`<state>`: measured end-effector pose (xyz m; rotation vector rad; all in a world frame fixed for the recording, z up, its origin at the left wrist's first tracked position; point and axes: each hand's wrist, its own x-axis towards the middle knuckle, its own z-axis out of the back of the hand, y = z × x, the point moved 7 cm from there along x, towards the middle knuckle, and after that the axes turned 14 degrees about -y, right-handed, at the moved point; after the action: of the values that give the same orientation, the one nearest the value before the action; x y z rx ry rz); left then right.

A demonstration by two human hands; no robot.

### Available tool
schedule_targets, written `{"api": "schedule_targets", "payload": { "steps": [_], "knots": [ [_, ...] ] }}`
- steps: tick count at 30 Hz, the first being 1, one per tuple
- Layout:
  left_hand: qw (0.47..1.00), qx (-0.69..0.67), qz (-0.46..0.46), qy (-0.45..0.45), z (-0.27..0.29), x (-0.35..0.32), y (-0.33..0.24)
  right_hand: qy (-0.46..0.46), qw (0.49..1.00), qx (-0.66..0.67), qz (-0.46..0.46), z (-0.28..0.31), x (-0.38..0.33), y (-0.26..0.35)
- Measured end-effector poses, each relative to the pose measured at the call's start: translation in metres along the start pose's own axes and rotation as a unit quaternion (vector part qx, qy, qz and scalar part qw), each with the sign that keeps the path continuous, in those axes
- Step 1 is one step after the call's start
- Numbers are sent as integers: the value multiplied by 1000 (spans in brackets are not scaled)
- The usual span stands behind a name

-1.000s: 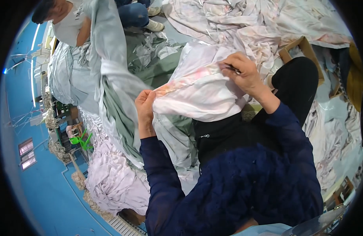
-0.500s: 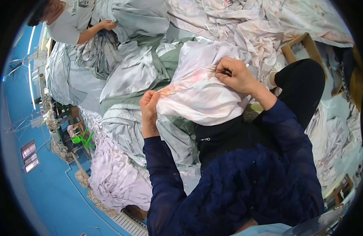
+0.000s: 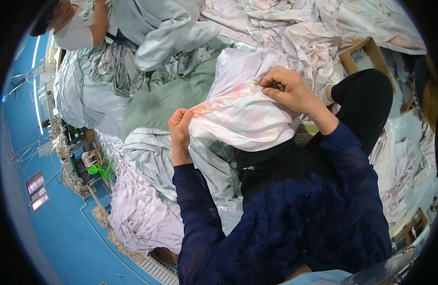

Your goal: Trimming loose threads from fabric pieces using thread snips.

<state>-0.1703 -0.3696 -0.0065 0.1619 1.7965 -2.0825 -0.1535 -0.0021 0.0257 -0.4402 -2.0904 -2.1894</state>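
A white cloth with pink and orange patches lies over my lap, its seam drawn taut between my hands. My left hand is closed in a pinch on the cloth at the left end of this seam. At the right end, my right hand is closed around a small dark tool that looks like thread snips. The tip of the tool is by the seam, and my fingers hide most of it. Pale lilac cloth continues beyond the seam.
Grey-green sheets are heaped at left of my lap, with a lilac pile nearer. At the far left, a co-worker handles pale grey cloth. A cardboard box stands beyond my bent knee.
The co-worker has raised an arm and pulled up pale grey cloth, uncovering more green sheet. My right hand has shifted slightly at the seam; my left hand keeps its place.
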Motion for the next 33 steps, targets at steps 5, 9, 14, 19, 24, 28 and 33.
{"api": "schedule_targets", "payload": {
  "steps": [5, 9, 14, 19, 24, 28, 33],
  "knots": [
    [1000, -4, 1, 8, -6, -3, -2, 35, 998, -19, -48, -11, 1, -10],
    [1000, 0, 0, 8, -6, -3, -1, 45, 998, -25, -22, -11, -1, -8],
    [1000, -2, 2, 12, -2, 1, 4, 30, 998, -20, -42, 2, -9, -5],
    [1000, 5, -6, 4, 1, 4, 5, -50, 992, 11, -115, 24, -14, -11],
    [1000, 2, -8, 2, 2, 4, 6, -189, 935, 168, -249, 50, -14, -20],
    [1000, -1, -12, 6, -1, 2, 4, -312, 881, 247, -255, 102, -8, -23],
    [1000, 3, -5, 4, 7, 0, 6, -311, 850, 393, -162, 203, 2, -11]
  ]
}}
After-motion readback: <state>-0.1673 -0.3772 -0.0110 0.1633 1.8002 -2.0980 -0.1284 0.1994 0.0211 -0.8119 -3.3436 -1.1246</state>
